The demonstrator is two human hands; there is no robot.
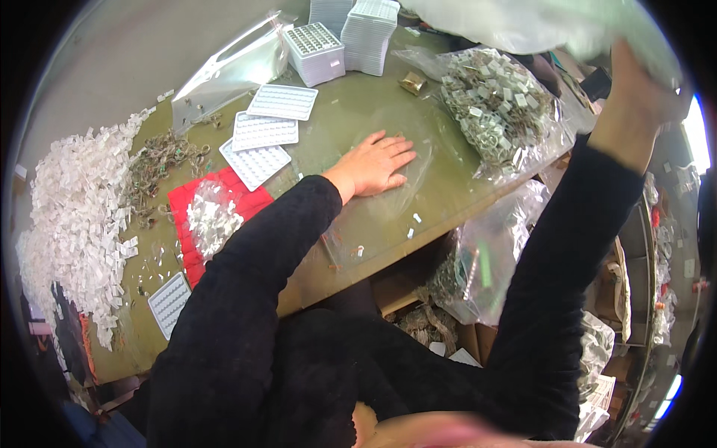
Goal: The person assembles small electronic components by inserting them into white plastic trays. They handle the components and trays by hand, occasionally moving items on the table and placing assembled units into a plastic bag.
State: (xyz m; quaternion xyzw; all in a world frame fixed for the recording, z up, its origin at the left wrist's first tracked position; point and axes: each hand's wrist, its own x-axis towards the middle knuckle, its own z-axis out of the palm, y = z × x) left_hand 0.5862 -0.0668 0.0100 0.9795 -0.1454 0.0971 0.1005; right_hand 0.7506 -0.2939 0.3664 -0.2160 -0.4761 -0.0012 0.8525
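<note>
I count three flat white trays (pixel 263 133) side by side, a fourth (pixel 169 302) near the edge, one red cloth (pixel 196 200), three tray stacks (pixel 369 33).

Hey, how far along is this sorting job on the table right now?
Done: a big heap of white tags lies at the table's left edge, beside a pile of small metal parts. In hand: the left hand presses flat on a clear plastic sheet; the right hand lifts a clear bag. Left: a full bag of tagged parts and three empty trays.
</note>
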